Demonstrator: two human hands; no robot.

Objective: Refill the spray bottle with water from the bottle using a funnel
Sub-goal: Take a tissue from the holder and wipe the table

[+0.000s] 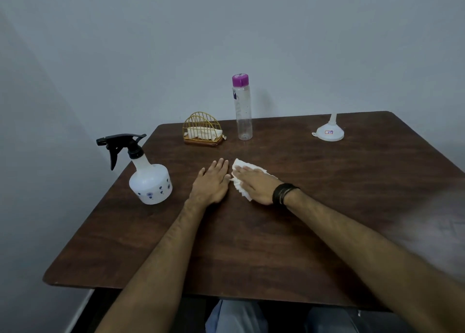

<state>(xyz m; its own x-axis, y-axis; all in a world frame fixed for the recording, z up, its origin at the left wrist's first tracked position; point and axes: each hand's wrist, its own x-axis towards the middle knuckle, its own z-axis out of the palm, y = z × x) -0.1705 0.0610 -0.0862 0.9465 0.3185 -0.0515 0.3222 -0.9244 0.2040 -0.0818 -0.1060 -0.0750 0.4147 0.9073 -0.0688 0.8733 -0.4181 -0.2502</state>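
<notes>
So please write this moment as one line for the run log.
left hand flat on table | right hand presses tissue | spray bottle, water bottle capped | funnel inverted

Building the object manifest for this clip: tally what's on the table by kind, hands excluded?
Bottles: 2, a white plastic spray bottle with black trigger and a clear plastic water bottle with purple cap
Funnels: 1, a white plastic funnel standing wide end down
Napkin holders: 1, a gold wire napkin holder
Loose tissues: 1, a white paper tissue under the right hand
Total: 5
</notes>
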